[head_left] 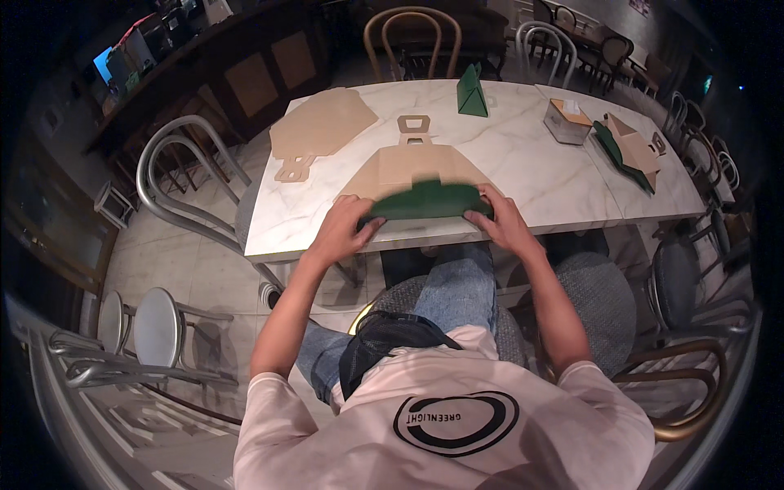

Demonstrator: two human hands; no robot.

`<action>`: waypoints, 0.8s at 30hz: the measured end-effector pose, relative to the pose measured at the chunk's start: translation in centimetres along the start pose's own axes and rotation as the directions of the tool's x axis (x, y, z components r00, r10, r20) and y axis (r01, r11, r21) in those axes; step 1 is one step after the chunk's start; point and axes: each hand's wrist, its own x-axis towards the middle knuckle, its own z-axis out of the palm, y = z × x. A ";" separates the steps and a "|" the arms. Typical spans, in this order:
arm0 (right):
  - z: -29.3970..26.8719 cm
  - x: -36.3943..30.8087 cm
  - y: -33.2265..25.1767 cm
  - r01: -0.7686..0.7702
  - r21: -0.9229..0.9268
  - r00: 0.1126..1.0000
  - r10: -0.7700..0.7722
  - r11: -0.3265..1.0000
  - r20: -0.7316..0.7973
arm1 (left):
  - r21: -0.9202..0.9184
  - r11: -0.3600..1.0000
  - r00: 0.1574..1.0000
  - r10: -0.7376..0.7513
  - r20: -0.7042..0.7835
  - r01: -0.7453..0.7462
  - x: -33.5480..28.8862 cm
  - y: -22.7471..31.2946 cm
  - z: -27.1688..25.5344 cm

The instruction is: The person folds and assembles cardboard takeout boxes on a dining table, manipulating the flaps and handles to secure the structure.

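Note:
On the near part of the table lies a cardboard box blank (416,165), brown on its inner face and green on its outer face. Its near panel is bent up and over, so the green side shows toward me. My left hand (347,227) grips the left end of that panel, the thumb on the near side. At the right end, my right hand (500,220) pinches it the same way. A tab on the panel's upper edge is slightly blurred. The blank's far end carries a handle flap with a cutout, lying flat.
Flat brown blanks (327,122) lie at the table's left. A folded green carton (472,93) stands at the far edge. To the right are a metal napkin box (567,124) and a partly folded green-and-brown carton (630,155). Chairs surround the marble-patterned table (523,175).

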 end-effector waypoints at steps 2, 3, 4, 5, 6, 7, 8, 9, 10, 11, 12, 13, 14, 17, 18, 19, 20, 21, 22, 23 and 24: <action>0.6 1.0 0.2 -0.193 -0.020 0.973 0.189 0.981 -0.136 | -0.268 0.932 0.928 -0.306 -0.211 0.246 0.9 0.1 1.4; 0.9 1.4 0.3 -0.194 -0.023 0.972 0.190 0.981 -0.138 | -0.269 0.932 0.929 -0.303 -0.211 0.243 1.7 0.5 1.4; 1.2 1.8 0.3 -0.221 -0.081 0.963 0.204 0.972 -0.176 | -0.227 0.917 0.908 -0.373 -0.193 0.329 2.6 0.9 1.2; 1.4 2.1 0.3 -0.248 -0.138 0.953 0.216 0.959 -0.214 | -0.182 0.893 0.880 -0.441 -0.178 0.411 3.2 1.2 1.0; 1.6 2.5 0.4 -0.248 -0.140 0.952 0.214 0.959 -0.217 | -0.182 0.895 0.881 -0.438 -0.180 0.408 3.7 1.3 0.6; 1.8 2.8 0.4 -0.243 -0.191 0.956 0.201 0.951 -0.214 | -0.112 0.879 0.870 -0.475 -0.130 0.463 4.2 1.5 0.3; 1.8 3.0 0.4 -0.237 -0.242 0.960 0.188 0.941 -0.209 | -0.038 0.858 0.854 -0.513 -0.082 0.512 4.5 1.6 0.2; 1.8 3.1 0.3 -0.235 -0.241 0.960 0.186 0.942 -0.211 | -0.036 0.859 0.855 -0.512 -0.084 0.511 4.5 1.6 0.1; 1.9 3.2 0.1 -0.240 -0.261 0.961 0.191 0.935 -0.201 | 0.002 0.861 0.858 -0.508 -0.078 0.509 4.5 1.5 0.1; 1.9 3.2 0.0 -0.245 -0.282 0.962 0.196 0.928 -0.191 | 0.039 0.861 0.861 -0.503 -0.072 0.507 4.4 1.5 0.0; 1.9 3.2 -0.1 -0.242 -0.283 0.962 0.193 0.928 -0.192 | 0.039 0.862 0.861 -0.503 -0.076 0.506 4.5 1.7 -0.1; 1.9 3.0 -0.2 -0.248 -0.288 0.959 0.194 0.925 -0.205 | 0.056 0.856 0.857 -0.510 -0.073 0.514 4.5 2.0 -0.2; 2.0 2.9 -0.4 -0.254 -0.292 0.956 0.194 0.922 -0.218 | 0.072 0.850 0.853 -0.518 -0.071 0.522 4.5 2.2 -0.3; 2.5 2.5 -0.7 -0.221 -0.162 0.952 0.176 0.962 -0.252 | 0.092 0.860 0.860 -0.487 -0.150 0.503 3.8 2.2 0.1; 2.6 2.0 -0.5 -0.218 -0.163 0.951 0.172 0.962 -0.256 | 0.093 0.861 0.862 -0.483 -0.154 0.500 3.7 2.7 0.3; 2.7 1.4 -0.1 -0.111 -0.241 0.908 -0.001 0.964 -0.419 | 0.059 0.841 0.833 -0.519 -0.190 0.538 3.5 3.3 0.5; 3.0 0.6 0.1 -0.018 -0.334 0.814 -0.180 0.943 -0.552 | 0.023 0.819 0.801 -0.555 -0.225 0.573 3.4 3.9 0.7; 3.2 -0.4 -0.7 0.004 -0.229 0.748 -0.155 0.973 -0.646 | 0.017 0.818 0.796 -0.555 -0.242 0.576 3.2 4.4 0.9; 3.1 -1.6 -1.6 0.028 -0.197 0.692 -0.162 0.980 -0.704 | -0.079 0.886 0.845 -0.459 -0.273 0.456 2.8 5.1 1.4; 3.4 -2.8 -2.5 0.051 -0.155 0.638 -0.151 0.987 -0.755 | -0.236 0.911 0.899 -0.387 -0.205 0.338 2.1 6.1 1.7; 3.9 -3.9 -3.6 0.049 -0.148 0.649 -0.144 0.988 -0.747 | -0.401 0.885 0.940 -0.313 -0.136 0.237 1.2 7.1 2.0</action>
